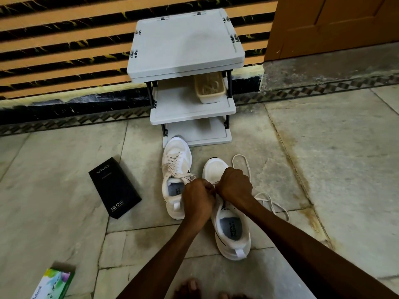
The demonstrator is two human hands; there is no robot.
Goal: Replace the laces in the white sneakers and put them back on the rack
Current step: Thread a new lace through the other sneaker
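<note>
Two white sneakers stand on the stone floor in front of a grey three-shelf rack (190, 113). The left sneaker (176, 169) is laced. The right sneaker (232, 234) lies nearer to me, its lacing area hidden under my hands. My left hand (197, 199) and my right hand (234, 185) are both curled over its tongue and pinch a white lace (267, 199) between them. That lace loops loosely over the floor to the right of the shoe.
A beige basket (210, 88) sits on the rack's middle shelf. A black phone box (114, 187) lies left of the sneakers, and a green and white box (55, 283) at the bottom left. My bare toes (190, 288) show at the lower edge. A wooden door (332, 24) stands at the upper right.
</note>
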